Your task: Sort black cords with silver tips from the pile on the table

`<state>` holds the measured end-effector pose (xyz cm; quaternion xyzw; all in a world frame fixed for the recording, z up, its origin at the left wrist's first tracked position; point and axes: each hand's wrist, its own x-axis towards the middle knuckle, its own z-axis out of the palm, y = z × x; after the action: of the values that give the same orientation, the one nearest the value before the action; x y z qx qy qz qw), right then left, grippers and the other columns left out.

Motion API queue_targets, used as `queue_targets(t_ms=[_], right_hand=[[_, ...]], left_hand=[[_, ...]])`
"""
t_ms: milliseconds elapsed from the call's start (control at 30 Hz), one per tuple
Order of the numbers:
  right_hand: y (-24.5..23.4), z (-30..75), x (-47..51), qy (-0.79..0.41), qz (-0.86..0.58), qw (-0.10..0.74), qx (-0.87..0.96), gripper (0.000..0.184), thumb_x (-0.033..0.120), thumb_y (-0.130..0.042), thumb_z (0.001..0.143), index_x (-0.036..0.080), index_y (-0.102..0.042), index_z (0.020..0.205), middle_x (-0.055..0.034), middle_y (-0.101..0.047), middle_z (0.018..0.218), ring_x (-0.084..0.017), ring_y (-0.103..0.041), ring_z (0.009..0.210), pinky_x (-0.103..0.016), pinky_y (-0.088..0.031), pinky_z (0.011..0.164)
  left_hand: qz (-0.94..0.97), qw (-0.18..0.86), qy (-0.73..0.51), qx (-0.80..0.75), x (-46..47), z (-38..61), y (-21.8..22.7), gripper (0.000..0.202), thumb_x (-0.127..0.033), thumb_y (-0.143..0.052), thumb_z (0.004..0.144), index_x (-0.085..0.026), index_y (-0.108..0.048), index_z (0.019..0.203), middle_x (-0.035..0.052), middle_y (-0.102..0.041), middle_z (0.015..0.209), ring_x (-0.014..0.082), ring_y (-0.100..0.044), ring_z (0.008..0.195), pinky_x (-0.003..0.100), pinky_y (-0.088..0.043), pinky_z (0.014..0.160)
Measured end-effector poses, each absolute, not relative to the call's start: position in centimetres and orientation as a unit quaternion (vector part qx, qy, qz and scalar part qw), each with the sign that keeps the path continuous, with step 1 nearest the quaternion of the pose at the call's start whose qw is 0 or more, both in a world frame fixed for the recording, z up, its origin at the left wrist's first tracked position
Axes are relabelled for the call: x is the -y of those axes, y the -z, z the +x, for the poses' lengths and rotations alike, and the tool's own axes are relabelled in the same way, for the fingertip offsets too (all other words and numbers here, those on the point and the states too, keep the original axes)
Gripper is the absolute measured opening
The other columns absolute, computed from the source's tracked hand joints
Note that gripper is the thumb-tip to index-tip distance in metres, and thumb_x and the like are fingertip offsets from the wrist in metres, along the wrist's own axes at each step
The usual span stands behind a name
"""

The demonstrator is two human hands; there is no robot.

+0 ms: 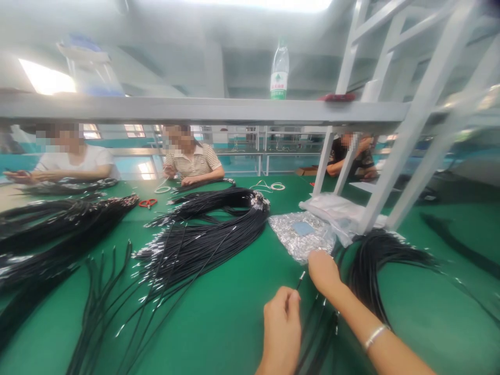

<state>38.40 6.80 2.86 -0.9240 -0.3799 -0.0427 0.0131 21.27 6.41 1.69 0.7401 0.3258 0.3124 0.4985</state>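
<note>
Honestly, from the head camera, the left hand [282, 323] looks well set: it's pinching a black cable [300, 282] between thumb and fingers, pale tip [303, 275] poking up just past the grip, over the green table [219, 317]. A short free end like that is probably ideal, since it shouldn't flop about. The right hand [323, 272] is at the near edge of a clear bag [312, 245] of small silvery pieces, fingers bunched, but can't tell if they're pinching one; the fingertips are hidden. With both hands this near each other, small moves likely beat big ones. Watch the other black cables [318, 333] lying between the left hand and the right forearm [357, 317], though: catching one would be an easy slip.
</note>
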Motion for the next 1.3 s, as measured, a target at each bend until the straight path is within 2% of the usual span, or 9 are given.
queue_targets(t_ms=[300, 533, 667, 767, 900, 1000, 1100, 1167, 1300], right_hand=[[-3.1, 37.8, -5.3, 0.068, -0.886, -0.025, 0.457, 0.017, 0.004, -0.048, 0.090, 0.007, -0.064, 0.096, -0.0101, -0.066, 0.099, -0.019, -0.062, 0.093, -0.034, -0.048, 0.085], [-3.1, 38.0, -4.1, 0.052, -0.880, 0.006, 0.473, 0.032, -0.002, -0.035, 0.087, 0.004, -0.062, 0.104, -0.0189, -0.063, 0.101, -0.028, -0.061, 0.097, -0.035, -0.045, 0.081], [-3.2, 38.2, -3.9, 0.019, -0.869, 0.031, 0.493, 0.032, -0.003, -0.037, 0.085, 0.004, -0.063, 0.102, -0.0189, -0.062, 0.101, -0.029, -0.060, 0.099, -0.035, -0.043, 0.083], [-3.1, 38.5, -3.9, -0.012, -0.868, 0.063, 0.493, 0.027, -0.003, -0.040, 0.084, 0.005, -0.064, 0.096, -0.0169, -0.063, 0.099, -0.026, -0.059, 0.097, -0.037, -0.042, 0.085], [-3.0, 39.1, -4.1, -0.058, -0.868, 0.149, 0.470, 0.022, -0.004, -0.046, 0.078, 0.007, -0.062, 0.088, -0.0126, -0.063, 0.092, -0.024, -0.060, 0.091, -0.038, -0.042, 0.084], [-3.4, 39.6, -4.1, -0.107, -0.847, 0.257, 0.453, 0.019, -0.001, -0.046, 0.075, 0.009, -0.060, 0.082, -0.0102, -0.063, 0.081, -0.022, -0.060, 0.080, -0.035, -0.043, 0.078], [-4.4, 39.4, -3.1, -0.170, -0.796, 0.381, 0.438, 0.018, 0.010, -0.042, 0.079, 0.011, -0.057, 0.088, -0.0042, -0.059, 0.070, -0.017, -0.058, 0.066, -0.029, -0.046, 0.068], [-4.9, 38.6, -2.1, -0.198, -0.755, 0.446, 0.438, 0.018, 0.019, -0.043, 0.080, 0.013, -0.056, 0.091, -0.0024, -0.058, 0.073, -0.015, -0.057, 0.067, -0.026, -0.046, 0.068], [-4.9, 36.7, -0.2, -0.282, -0.646, 0.598, 0.382, 0.024, 0.035, -0.058, 0.074, 0.015, -0.058, 0.086, -0.0012, -0.056, 0.080, -0.013, -0.051, 0.070, -0.025, -0.044, 0.069]], left_hand=[[0.741, 0.492, -0.310, -0.336, -6.7, 21.4, -1.2, 0.032, -0.037, -0.037, 0.091, -0.018, -0.054, 0.071, -0.0047, -0.041, 0.055, 0.0121, -0.039, 0.054, 0.023, -0.028, 0.054], [0.742, 0.507, -0.305, -0.314, -6.6, 21.5, -1.3, 0.024, -0.035, -0.044, 0.087, -0.017, -0.056, 0.076, -0.0024, -0.048, 0.063, 0.0129, -0.043, 0.060, 0.022, -0.031, 0.058], [0.747, 0.511, -0.299, -0.303, -6.6, 21.3, -1.3, 0.018, -0.027, -0.045, 0.084, -0.016, -0.059, 0.085, 0.0000, -0.053, 0.069, 0.0140, -0.047, 0.064, 0.022, -0.033, 0.060], [0.755, 0.495, -0.291, -0.316, -6.7, 21.2, -1.4, 0.022, -0.029, -0.042, 0.087, -0.016, -0.060, 0.086, -0.0009, -0.051, 0.064, 0.0137, -0.045, 0.060, 0.022, -0.031, 0.057], [0.762, 0.489, -0.279, -0.320, -6.7, 21.2, -1.6, 0.029, -0.036, -0.040, 0.090, -0.016, -0.059, 0.082, -0.0025, -0.049, 0.058, 0.0125, -0.042, 0.054, 0.022, -0.029, 0.054], [0.753, 0.498, -0.286, -0.321, -6.7, 21.2, -1.6, 0.030, -0.036, -0.040, 0.090, -0.015, -0.060, 0.092, -0.0032, -0.048, 0.058, 0.0125, -0.042, 0.053, 0.022, -0.029, 0.053], [0.744, 0.505, -0.292, -0.326, -6.8, 21.1, -1.7, 0.030, -0.037, -0.040, 0.090, -0.015, -0.060, 0.095, -0.0033, -0.048, 0.058, 0.0125, -0.043, 0.053, 0.022, -0.029, 0.052], [0.742, 0.504, -0.298, -0.327, -6.8, 21.1, -1.8, 0.032, -0.038, -0.039, 0.090, -0.015, -0.061, 0.091, -0.0031, -0.048, 0.058, 0.0124, -0.043, 0.053, 0.022, -0.029, 0.053], [0.745, 0.507, -0.293, -0.320, -6.6, 21.1, -2.0, 0.032, -0.039, -0.040, 0.090, -0.016, -0.062, 0.089, -0.0036, -0.046, 0.058, 0.0121, -0.042, 0.053, 0.022, -0.029, 0.052]])
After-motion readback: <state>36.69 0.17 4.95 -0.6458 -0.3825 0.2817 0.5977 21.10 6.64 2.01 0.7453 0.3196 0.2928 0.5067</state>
